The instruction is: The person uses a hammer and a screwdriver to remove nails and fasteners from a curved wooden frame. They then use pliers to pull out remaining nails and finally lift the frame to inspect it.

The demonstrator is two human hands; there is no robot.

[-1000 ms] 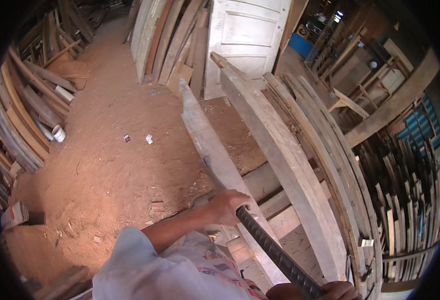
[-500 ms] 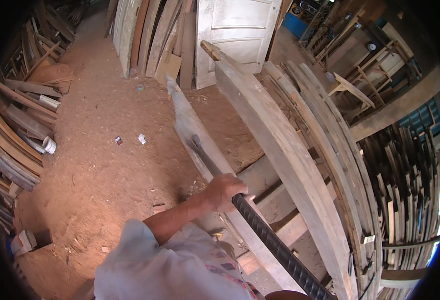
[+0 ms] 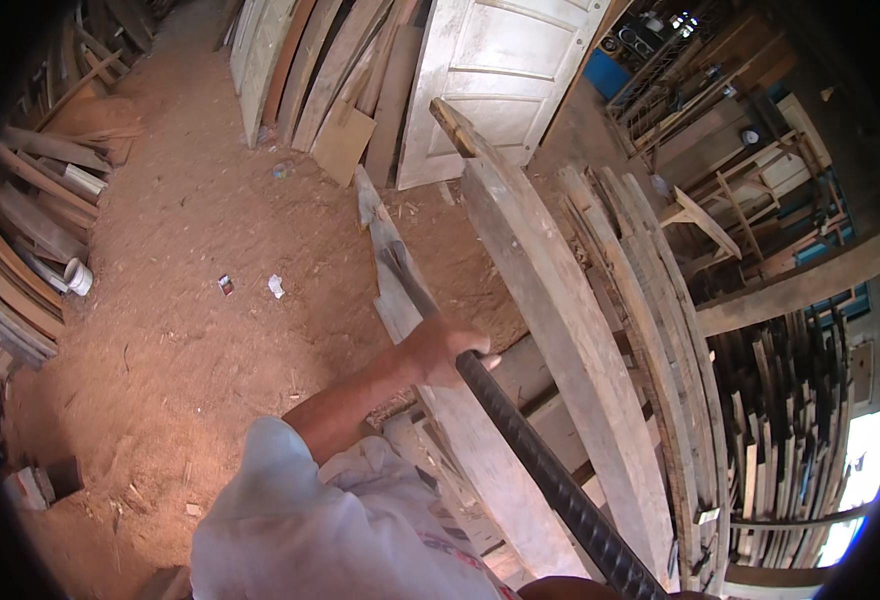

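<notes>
My left hand (image 3: 442,350) is shut around a dark ribbed iron bar (image 3: 550,480) that runs from the lower right edge up to the left. Past the hand, the bar's flat grey end (image 3: 405,275) lies along a narrow pale plank (image 3: 480,470). Only a sliver of my right hand (image 3: 572,588) shows at the bottom edge, around the bar's lower part. My left arm in a light sleeve (image 3: 310,510) comes in from below. A wide, curved grey plank (image 3: 560,320) lies just right of the bar.
More curved planks (image 3: 660,300) are stacked on the right, with upright timber (image 3: 790,430) behind them. A white door (image 3: 505,70) and boards (image 3: 330,70) lean at the back. Wood piles (image 3: 20,270) and a white tin (image 3: 77,276) line the left of the sawdust floor (image 3: 180,330).
The bar's end has slid farther up along the narrow plank with my left hand. My right hand has dropped to the bottom edge of the view.
</notes>
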